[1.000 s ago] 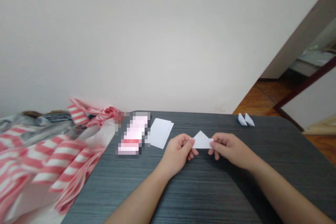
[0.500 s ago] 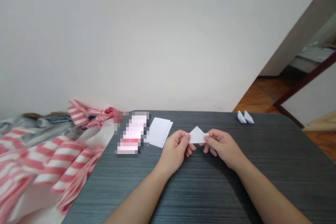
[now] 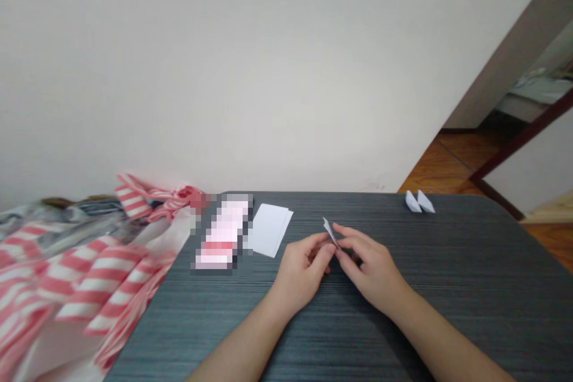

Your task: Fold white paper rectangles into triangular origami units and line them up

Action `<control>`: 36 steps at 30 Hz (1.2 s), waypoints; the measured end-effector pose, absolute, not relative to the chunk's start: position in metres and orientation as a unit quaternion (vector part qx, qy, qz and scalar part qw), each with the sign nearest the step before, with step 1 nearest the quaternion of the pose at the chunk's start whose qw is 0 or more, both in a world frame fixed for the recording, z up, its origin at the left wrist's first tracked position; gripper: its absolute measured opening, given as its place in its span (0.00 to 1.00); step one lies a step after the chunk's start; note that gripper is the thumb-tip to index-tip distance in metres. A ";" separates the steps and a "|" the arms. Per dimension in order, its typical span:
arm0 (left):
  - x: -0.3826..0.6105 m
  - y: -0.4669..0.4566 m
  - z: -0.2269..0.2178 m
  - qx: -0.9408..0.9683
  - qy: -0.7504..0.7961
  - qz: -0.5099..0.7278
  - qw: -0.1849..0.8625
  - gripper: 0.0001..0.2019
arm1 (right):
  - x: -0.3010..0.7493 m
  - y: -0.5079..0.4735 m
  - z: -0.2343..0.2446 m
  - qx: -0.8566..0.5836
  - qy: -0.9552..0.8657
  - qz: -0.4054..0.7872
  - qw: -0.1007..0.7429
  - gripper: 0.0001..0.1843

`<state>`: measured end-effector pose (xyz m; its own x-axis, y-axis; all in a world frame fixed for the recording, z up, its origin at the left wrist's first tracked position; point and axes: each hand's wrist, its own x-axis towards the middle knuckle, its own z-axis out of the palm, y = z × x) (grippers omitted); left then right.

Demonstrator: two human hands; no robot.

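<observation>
A small folded white paper (image 3: 330,231) is held nearly edge-on above the dark table (image 3: 286,334), so only a thin strip of it shows. My left hand (image 3: 307,268) pinches its lower end between thumb and fingers. From the other side, my right hand (image 3: 369,262) grips the same piece, thumb low and index finger along its face. Parts of the paper are hidden behind the fingers. To the left of my hands lie flat white paper sheets (image 3: 271,230), slightly fanned.
Two folded white paper shapes (image 3: 419,202) stand at the table's far right edge. A blurred-out phone-like object (image 3: 224,233) lies left of the sheets. Red-and-white striped cloth (image 3: 98,274) is heaped left of the table. A pale wall (image 3: 268,71) rises behind.
The folded paper has turned from facing me, with its triangular peak up, to nearly edge-on. My hands have come closer together around it.
</observation>
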<state>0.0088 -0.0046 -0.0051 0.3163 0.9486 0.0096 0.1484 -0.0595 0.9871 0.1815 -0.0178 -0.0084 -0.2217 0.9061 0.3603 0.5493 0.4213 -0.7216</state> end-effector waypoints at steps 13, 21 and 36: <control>0.003 0.001 -0.011 0.614 0.484 0.360 0.509 0.15 | 0.183 -0.017 -0.006 -0.476 -0.766 0.183 0.392 0.06; -0.003 0.003 -0.010 0.655 0.451 0.310 0.521 0.14 | 0.189 -0.014 -0.022 -0.491 -0.649 0.423 0.397 0.13; -0.005 0.010 -0.010 0.587 0.439 0.340 0.589 0.12 | 0.198 -0.015 -0.014 -0.430 -0.762 0.343 0.342 0.12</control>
<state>-0.0054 0.0099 -0.0099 0.3832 0.9160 -0.1188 0.1159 0.0799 0.9900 0.1981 -0.0146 -0.0139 -0.3964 0.8895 0.2271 0.4206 0.3959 -0.8163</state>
